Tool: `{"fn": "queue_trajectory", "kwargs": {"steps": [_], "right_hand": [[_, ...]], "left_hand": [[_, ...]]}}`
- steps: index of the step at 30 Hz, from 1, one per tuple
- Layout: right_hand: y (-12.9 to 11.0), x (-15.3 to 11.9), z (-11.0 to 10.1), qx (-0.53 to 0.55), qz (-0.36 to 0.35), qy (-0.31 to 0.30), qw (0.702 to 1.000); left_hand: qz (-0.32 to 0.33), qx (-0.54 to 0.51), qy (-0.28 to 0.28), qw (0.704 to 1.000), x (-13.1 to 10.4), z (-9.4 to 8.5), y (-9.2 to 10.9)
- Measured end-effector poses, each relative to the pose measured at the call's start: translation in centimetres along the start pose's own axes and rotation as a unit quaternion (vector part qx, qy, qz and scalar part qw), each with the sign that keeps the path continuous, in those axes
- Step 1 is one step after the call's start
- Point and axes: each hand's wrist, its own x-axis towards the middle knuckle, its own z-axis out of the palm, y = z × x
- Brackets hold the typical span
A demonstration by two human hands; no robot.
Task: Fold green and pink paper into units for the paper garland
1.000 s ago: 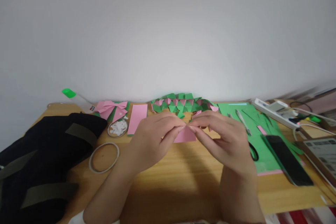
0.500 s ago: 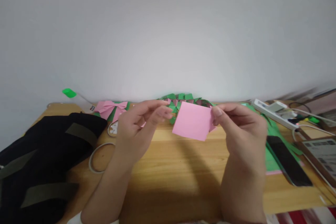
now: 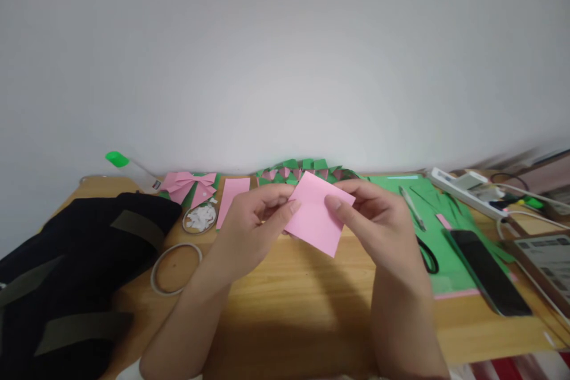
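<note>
A square of pink paper [image 3: 317, 217] is held up above the wooden table, turned so that one corner points down. My left hand [image 3: 260, 228] pinches its left edge, thumb in front and fingers behind. On the right side, my right hand [image 3: 374, 217] grips it with the thumb pressed on its face; the fingers behind are partly hidden. Behind the paper, a green and pink folded-paper garland [image 3: 307, 167] lies along the wall. A pink paper strip [image 3: 236, 188] lies beyond my left hand.
Left: black cloth bag [image 3: 89, 261], white ring [image 3: 154, 273], dish of white scraps [image 3: 200, 218], pink paper bow [image 3: 189, 185], green-capped bottle [image 3: 118, 159]. Right: green paper sheets [image 3: 445, 261], a pen-like cutter [image 3: 413, 208], a phone [image 3: 487, 273], a black scissor handle [image 3: 430, 255], a power strip [image 3: 467, 193].
My left hand, apart from the paper before, now grips its left edge. My right hand has moved left, its thumb further onto the paper, and the square has turned.
</note>
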Motion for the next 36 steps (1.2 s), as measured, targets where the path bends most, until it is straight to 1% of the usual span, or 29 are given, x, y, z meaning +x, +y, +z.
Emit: {"fn": "queue_trajectory", "kwargs": {"steps": [2, 5, 7, 10, 15, 18, 21, 24, 26, 30, 36], "right_hand": [[0.0, 0.0, 0.2, 0.000, 0.003, 0.003, 1.000], [-0.2, 0.2, 0.5, 0.022, 0.007, 0.050, 0.999], [-0.3, 0.3, 0.5, 0.035, 0.014, 0.063, 0.997], [-0.2, 0.3, 0.4, 0.053, 0.034, 0.057, 0.996], [0.1, 0.3, 0.3, 0.109, 0.064, 0.024, 0.992], [0.2, 0.3, 0.3, 0.137, 0.078, 0.014, 0.987], [0.3, 0.4, 0.2, 0.147, 0.087, 0.017, 0.985], [0.4, 0.4, 0.2, 0.154, 0.085, 0.035, 0.984], [0.5, 0.5, 0.3, 0.143, 0.077, 0.049, 0.986], [0.5, 0.5, 0.4, 0.090, 0.055, 0.069, 0.992], [0.5, 0.4, 0.5, 0.062, 0.044, 0.076, 0.994]], "left_hand": [[-0.004, -0.039, 0.000, 0.999, -0.1, -0.1, 0.0], [-0.015, -0.102, 0.001, 0.995, -0.3, -0.1, 0.0], [-0.030, -0.119, 0.001, 0.992, -0.5, -0.1, 0.1], [-0.047, -0.111, -0.008, 0.993, -0.6, 0.0, 0.2], [-0.039, -0.124, 0.002, 0.991, -0.7, -0.1, 0.1], [-0.031, -0.130, -0.005, 0.991, -0.8, -0.2, 0.0], [-0.022, -0.137, -0.009, 0.990, -0.7, -0.3, -0.1], [-0.007, -0.154, -0.004, 0.988, -0.4, -0.5, 0.0], [-0.006, -0.151, 0.006, 0.988, -0.1, -0.5, 0.1], [-0.008, -0.100, 0.039, 0.994, 0.3, -0.4, 0.2], [-0.009, -0.065, 0.042, 0.997, 0.1, -0.2, -0.2]]}}
